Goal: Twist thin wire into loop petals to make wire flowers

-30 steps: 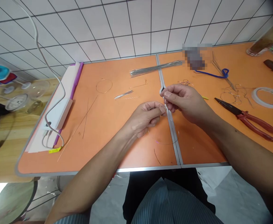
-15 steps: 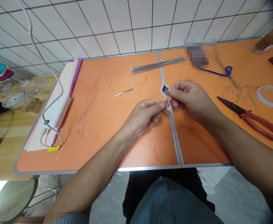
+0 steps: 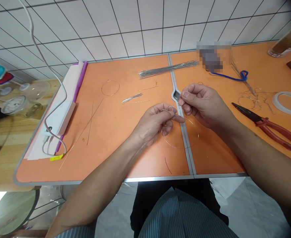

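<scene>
Okay, fingers first: left hand [image 3: 155, 122] grips one fine wire [image 3: 162, 129], thumb against forefinger, with small curves of it showing around the fingers. Right hand [image 3: 202, 104] just beside, fingertips pinched on what looks like the same wire's end; too fine to be sure. Wire sits between the hands, over the table seam [image 3: 187, 148]. Step looks like bending or twisting; next move probably calls for a steady left pinch and a small right turn.

Counts, going out: one big wire loop [image 3: 198, 135] below the hands, can't tell if joined; one short dark wire [image 3: 168, 166] nearer the table edge; one small bundle [image 3: 132, 98]; one long bundle [image 3: 167, 69]; one wire ring [image 3: 101, 88]; two crossed straight wires [image 3: 84, 129]. Right side: one red-handled pliers [image 3: 262, 123], one tape roll [image 3: 278, 104]. Strands in bundles uncountable.
</scene>
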Available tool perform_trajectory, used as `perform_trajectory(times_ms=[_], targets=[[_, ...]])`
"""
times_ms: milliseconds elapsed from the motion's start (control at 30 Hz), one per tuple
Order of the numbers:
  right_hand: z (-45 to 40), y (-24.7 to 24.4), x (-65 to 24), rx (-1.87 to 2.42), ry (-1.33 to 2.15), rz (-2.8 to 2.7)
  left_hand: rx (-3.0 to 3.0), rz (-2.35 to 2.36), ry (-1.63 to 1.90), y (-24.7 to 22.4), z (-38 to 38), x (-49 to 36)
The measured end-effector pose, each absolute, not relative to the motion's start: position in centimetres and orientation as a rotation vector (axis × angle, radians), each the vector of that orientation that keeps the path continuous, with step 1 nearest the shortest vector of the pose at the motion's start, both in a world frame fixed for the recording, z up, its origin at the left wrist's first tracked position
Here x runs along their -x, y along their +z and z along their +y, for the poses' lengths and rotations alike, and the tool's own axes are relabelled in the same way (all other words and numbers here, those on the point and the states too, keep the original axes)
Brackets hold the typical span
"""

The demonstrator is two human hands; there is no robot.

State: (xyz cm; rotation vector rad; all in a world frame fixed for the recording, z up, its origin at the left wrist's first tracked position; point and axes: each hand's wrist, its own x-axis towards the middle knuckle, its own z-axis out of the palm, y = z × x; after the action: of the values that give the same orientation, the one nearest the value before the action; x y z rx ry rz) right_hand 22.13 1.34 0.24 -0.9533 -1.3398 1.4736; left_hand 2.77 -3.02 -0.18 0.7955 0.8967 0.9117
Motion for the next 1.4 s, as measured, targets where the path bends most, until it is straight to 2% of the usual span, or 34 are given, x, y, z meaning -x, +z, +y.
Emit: perform_trajectory(times_ms=[600,1400], targets=[[1.51,-0.38,-21.90,0.848,1.626,-1.262,-0.720,0.818,0.832,0.34,-3.02,-2.43],[1.60,-0.48,-22.03,0.751,1.620,-1.239,-0.710,0.786,0.805,0.63,-2.94,-2.29]])
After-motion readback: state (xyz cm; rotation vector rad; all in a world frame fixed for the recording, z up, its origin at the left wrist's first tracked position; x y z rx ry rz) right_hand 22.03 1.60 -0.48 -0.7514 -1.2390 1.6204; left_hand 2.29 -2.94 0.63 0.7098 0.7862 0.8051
